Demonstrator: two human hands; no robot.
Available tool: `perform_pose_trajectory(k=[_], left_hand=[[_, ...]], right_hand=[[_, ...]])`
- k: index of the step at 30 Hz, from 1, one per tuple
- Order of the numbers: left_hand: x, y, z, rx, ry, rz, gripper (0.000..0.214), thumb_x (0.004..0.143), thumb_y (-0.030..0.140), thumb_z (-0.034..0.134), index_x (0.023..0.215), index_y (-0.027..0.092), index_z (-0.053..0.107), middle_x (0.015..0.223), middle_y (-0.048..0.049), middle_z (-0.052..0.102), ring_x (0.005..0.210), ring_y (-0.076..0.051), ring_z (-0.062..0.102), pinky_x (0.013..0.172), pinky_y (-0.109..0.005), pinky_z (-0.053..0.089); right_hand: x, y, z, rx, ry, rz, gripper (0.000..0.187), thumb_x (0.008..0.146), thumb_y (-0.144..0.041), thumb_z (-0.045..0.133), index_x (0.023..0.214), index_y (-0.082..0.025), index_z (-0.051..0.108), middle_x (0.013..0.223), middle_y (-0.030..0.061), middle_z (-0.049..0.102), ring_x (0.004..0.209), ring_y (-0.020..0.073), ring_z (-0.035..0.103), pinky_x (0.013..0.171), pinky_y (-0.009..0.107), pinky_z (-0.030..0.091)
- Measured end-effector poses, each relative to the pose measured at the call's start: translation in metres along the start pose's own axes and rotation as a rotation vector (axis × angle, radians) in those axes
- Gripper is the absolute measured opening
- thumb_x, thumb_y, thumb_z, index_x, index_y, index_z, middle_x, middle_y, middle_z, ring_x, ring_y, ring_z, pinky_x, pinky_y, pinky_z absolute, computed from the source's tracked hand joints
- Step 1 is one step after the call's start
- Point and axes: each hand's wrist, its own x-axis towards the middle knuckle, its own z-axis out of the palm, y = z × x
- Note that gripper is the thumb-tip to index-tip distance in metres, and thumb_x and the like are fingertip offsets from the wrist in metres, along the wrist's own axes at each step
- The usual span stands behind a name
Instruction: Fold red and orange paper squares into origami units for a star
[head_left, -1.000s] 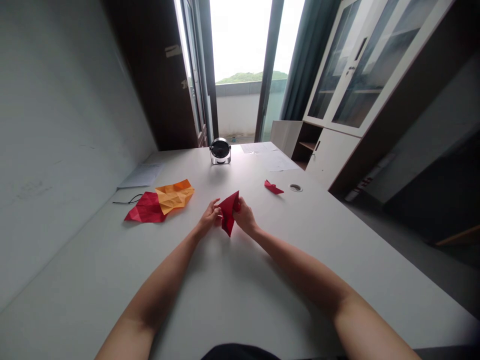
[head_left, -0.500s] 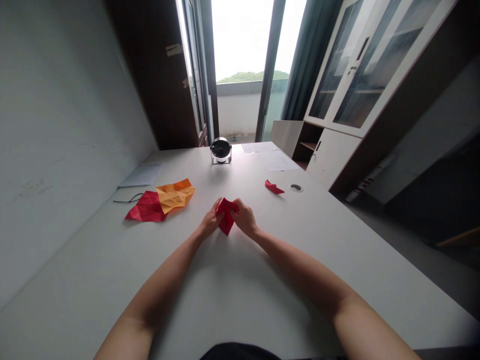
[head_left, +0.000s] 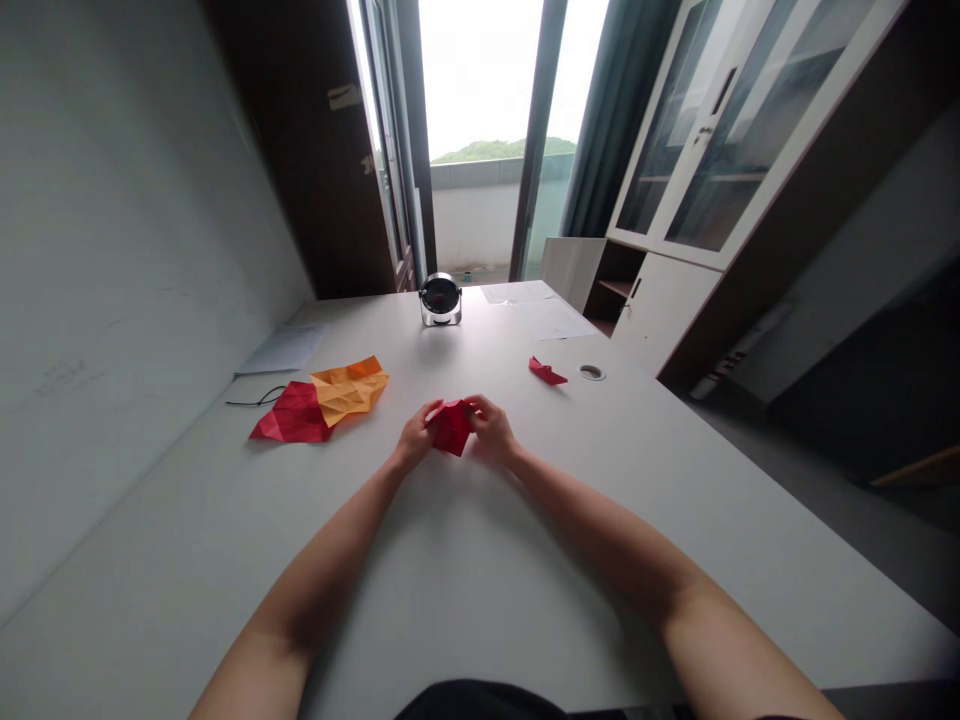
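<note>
Between my two hands is a folded piece of red paper (head_left: 451,430), held just above the white table (head_left: 480,560). My left hand (head_left: 415,436) pinches its left edge, and my right hand (head_left: 491,428) grips the upper right edge with bent fingers. Some fingertips are hidden behind the paper. Farther off to the right lies a small red folded paper boat (head_left: 547,371). On the left, a creased orange sheet (head_left: 351,390) overlaps a creased red sheet (head_left: 292,415).
A round black and silver device (head_left: 440,300) on a stand is at the table's far side. White papers (head_left: 279,350) lie at the far left, more sheets (head_left: 555,318) at the far right. A black cord (head_left: 259,399) and a cable hole (head_left: 592,372) are also on the table.
The red paper has changed from a diamond with a low point to a wider, shorter shape as my hands turned and spread it. Both hands still hold it.
</note>
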Motion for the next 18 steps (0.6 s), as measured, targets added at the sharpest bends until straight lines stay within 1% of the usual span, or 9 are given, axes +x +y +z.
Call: perform_pose_trajectory(k=[2, 4, 6, 9, 12, 16, 18], left_hand=[[0.001, -0.001, -0.001, -0.047, -0.03, -0.045, 0.059, 0.078, 0.035, 0.069, 0.133, 0.016, 0.056, 0.103, -0.0092, 0.073, 0.082, -0.022, 0.07, 0.071, -0.032, 0.056], [0.002, -0.001, -0.002, -0.09, -0.05, -0.065, 0.063, 0.076, 0.034, 0.071, 0.134, 0.015, 0.055, 0.094, -0.0085, 0.074, 0.073, -0.02, 0.069, 0.066, -0.03, 0.056], [0.002, 0.0, -0.003, -0.129, -0.05, -0.068, 0.066, 0.069, 0.027, 0.075, 0.131, 0.012, 0.057, 0.089, -0.008, 0.074, 0.069, -0.018, 0.068, 0.063, -0.028, 0.054], [0.003, 0.004, -0.006, -0.171, -0.046, -0.079, 0.069, 0.06, 0.017, 0.077, 0.126, 0.01, 0.061, 0.085, -0.0074, 0.074, 0.066, -0.017, 0.066, 0.062, -0.026, 0.052], [0.002, 0.008, -0.008, -0.207, -0.056, -0.094, 0.063, 0.06, 0.019, 0.079, 0.121, 0.01, 0.065, 0.085, -0.008, 0.074, 0.069, -0.019, 0.067, 0.067, -0.03, 0.054], [-0.001, 0.015, -0.012, -0.294, -0.105, -0.096, 0.055, 0.062, 0.026, 0.083, 0.114, 0.012, 0.07, 0.104, -0.0129, 0.072, 0.087, -0.024, 0.069, 0.084, -0.039, 0.055], [-0.002, 0.018, -0.013, -0.336, -0.138, -0.11, 0.055, 0.062, 0.026, 0.084, 0.114, 0.012, 0.07, 0.109, -0.0145, 0.071, 0.092, -0.025, 0.069, 0.087, -0.043, 0.054]], right_hand=[[0.003, 0.007, 0.0, 0.123, -0.016, 0.026, 0.022, 0.079, -0.031, 0.054, 0.095, -0.021, 0.066, 0.08, 0.0008, 0.069, 0.061, 0.0145, 0.06, 0.057, 0.026, 0.05], [0.005, 0.012, 0.0, 0.206, -0.029, 0.045, 0.024, 0.076, -0.03, 0.054, 0.094, -0.019, 0.067, 0.077, 0.0012, 0.069, 0.06, 0.0141, 0.06, 0.056, 0.026, 0.051], [0.006, 0.013, 0.0, 0.262, -0.034, 0.069, 0.026, 0.073, -0.028, 0.055, 0.094, -0.018, 0.067, 0.077, 0.0015, 0.068, 0.06, 0.0138, 0.06, 0.057, 0.026, 0.052], [0.008, 0.013, -0.001, 0.332, -0.026, 0.101, 0.029, 0.069, -0.026, 0.055, 0.093, -0.017, 0.068, 0.082, 0.0022, 0.068, 0.064, 0.0142, 0.062, 0.06, 0.027, 0.054], [0.009, 0.011, -0.001, 0.375, 0.005, 0.131, 0.029, 0.066, -0.026, 0.054, 0.09, -0.017, 0.067, 0.081, 0.0017, 0.067, 0.065, 0.0148, 0.062, 0.062, 0.029, 0.055], [0.011, 0.011, -0.002, 0.36, 0.046, 0.144, 0.028, 0.063, -0.027, 0.052, 0.085, -0.017, 0.065, 0.079, 0.001, 0.065, 0.065, 0.0138, 0.059, 0.062, 0.028, 0.054], [0.011, 0.013, -0.002, 0.349, 0.04, 0.133, 0.028, 0.063, -0.027, 0.051, 0.086, -0.017, 0.064, 0.079, 0.0007, 0.065, 0.065, 0.0134, 0.059, 0.062, 0.027, 0.053]])
